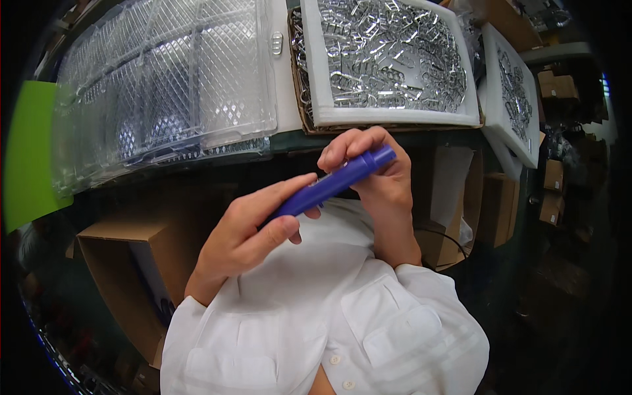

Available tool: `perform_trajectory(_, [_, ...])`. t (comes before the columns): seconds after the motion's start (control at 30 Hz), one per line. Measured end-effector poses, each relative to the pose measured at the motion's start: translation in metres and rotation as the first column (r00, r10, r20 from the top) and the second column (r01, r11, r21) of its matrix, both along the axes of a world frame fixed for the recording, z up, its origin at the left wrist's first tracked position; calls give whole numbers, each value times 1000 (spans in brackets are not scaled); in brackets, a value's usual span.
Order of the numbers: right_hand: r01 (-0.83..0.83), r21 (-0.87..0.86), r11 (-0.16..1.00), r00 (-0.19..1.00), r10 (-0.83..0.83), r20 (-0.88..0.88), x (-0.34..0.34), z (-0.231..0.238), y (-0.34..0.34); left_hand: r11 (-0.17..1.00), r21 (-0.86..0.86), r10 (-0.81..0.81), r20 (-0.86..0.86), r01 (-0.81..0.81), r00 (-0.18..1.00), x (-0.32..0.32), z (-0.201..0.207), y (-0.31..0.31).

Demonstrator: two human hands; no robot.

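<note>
A thick blue marker [337, 183] is held slantwise in front of my white shirt, its right end higher than its left. My left hand [247, 230] grips its lower left part, thumb on the near side and fingers along the far side. Around the upper right end, my right hand [388, 174] has its fingers curled over the barrel, and the blunt tip sticks out past them. Beyond my hands, a white foam tray [398, 118] holds many shiny metal clips [388, 59].
Clear plastic blister trays [164, 72] are stacked at the back left, beside a bright green sheet [29, 151]. One loose metal clip [277, 43] lies between the stacks. Another foam tray [490, 85] stands at right. Open cardboard boxes [125, 229] sit below the table edge.
</note>
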State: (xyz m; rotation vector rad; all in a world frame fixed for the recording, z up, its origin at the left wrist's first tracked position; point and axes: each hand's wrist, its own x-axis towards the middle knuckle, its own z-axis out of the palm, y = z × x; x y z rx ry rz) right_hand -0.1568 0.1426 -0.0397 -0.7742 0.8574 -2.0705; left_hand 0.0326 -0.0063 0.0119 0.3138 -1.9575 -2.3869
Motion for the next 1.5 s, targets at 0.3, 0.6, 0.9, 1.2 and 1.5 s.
perform_trajectory(0.3, [-43,-226,973,997,27,-73,-19,19,6,703,-635,64,-394,-322,917,-6,18,36])
perform_trajectory(0.6, [-42,-154,987,999,44,9,-18,6,12,613,-708,10,-438,-351,899,-8,20,42])
perform_trajectory(0.9, [-56,-146,988,997,62,40,-22,6,8,407,-822,-18,-443,-398,896,-14,15,43])
perform_trajectory(1.2, [-91,-92,992,995,94,23,-28,9,9,229,-877,-65,-446,-421,893,-17,8,38])
perform_trajectory(1.5, [-141,199,970,979,107,174,-31,36,19,313,-824,13,-494,-473,869,-32,0,23])
